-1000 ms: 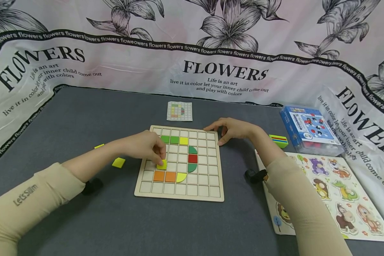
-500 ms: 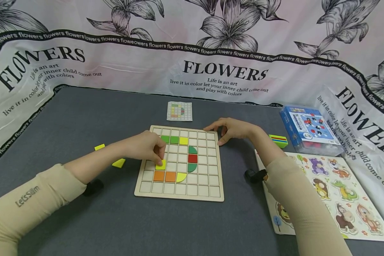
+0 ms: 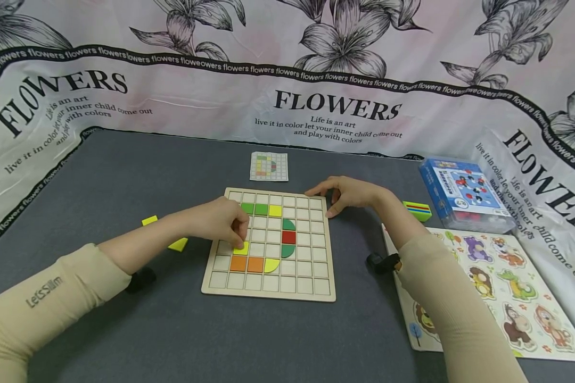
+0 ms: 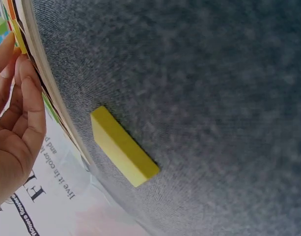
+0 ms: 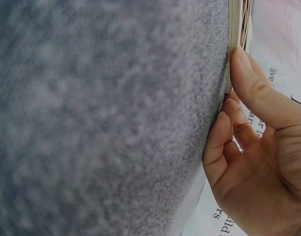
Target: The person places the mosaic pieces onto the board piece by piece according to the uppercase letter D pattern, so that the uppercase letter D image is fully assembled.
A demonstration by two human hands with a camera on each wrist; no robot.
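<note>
A wooden grid board (image 3: 268, 287) lies on the dark tabletop with coloured tiles in some of its cells. My left hand (image 3: 220, 221) reaches over its left side, fingertips together at a yellow square tile (image 3: 241, 249), which sits in a cell just above two orange square tiles (image 3: 246, 264). Only the near part of that yellow tile shows under the fingers. At the far right corner, my right hand (image 3: 347, 192) holds the board between thumb and fingers; in the right wrist view the thumb (image 5: 242, 69) lies along its edge. Two green squares, a red square and rounded pieces also lie in the grid.
A small printed pattern card (image 3: 268, 166) lies beyond the board. Loose yellow blocks (image 3: 178, 244) lie left, partly behind my left forearm. On the right are a striped block (image 3: 417, 211), a blue-lidded box (image 3: 467, 191) and an animal picture board (image 3: 489, 266).
The yellow square tile has shifted slightly left and down into its cell, with my left hand following. The left forearm has moved slightly, uncovering more of a loose yellow block. My right hand stays put.
</note>
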